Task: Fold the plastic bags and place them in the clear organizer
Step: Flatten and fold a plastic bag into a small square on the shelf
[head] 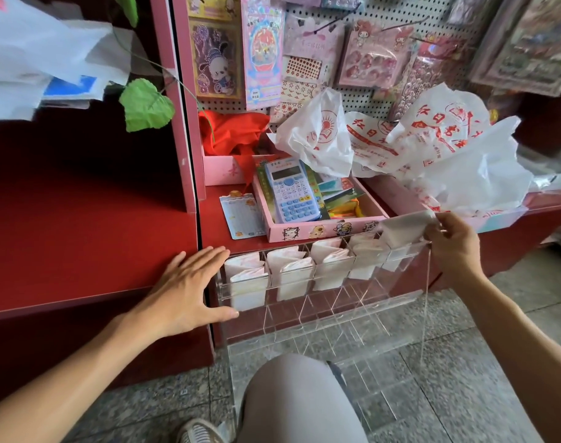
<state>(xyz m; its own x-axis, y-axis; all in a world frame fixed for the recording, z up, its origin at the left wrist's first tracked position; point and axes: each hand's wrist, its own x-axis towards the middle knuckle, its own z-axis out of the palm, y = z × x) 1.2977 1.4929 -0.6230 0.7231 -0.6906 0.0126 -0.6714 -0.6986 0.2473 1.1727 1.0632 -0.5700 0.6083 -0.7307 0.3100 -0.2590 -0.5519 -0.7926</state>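
A clear acrylic organizer [343, 318] leans against the red counter edge, with several folded white bags [248, 282] standing in its upper compartments. My left hand [189, 282] lies flat, fingers straight, against the organizer's left end. My right hand [453, 241] pinches a folded white bag [407, 230] over the top right compartment. Loose white plastic bags [432, 148] with red print are piled on the counter behind.
A pink box [320, 230] holding a blue calculator [290, 190] and cards sits just behind the organizer. The red counter [81, 235] stretches left. A pegboard with sticker packs [308, 46] rises at the back. My knee [295, 394] is below the organizer, over the stone floor.
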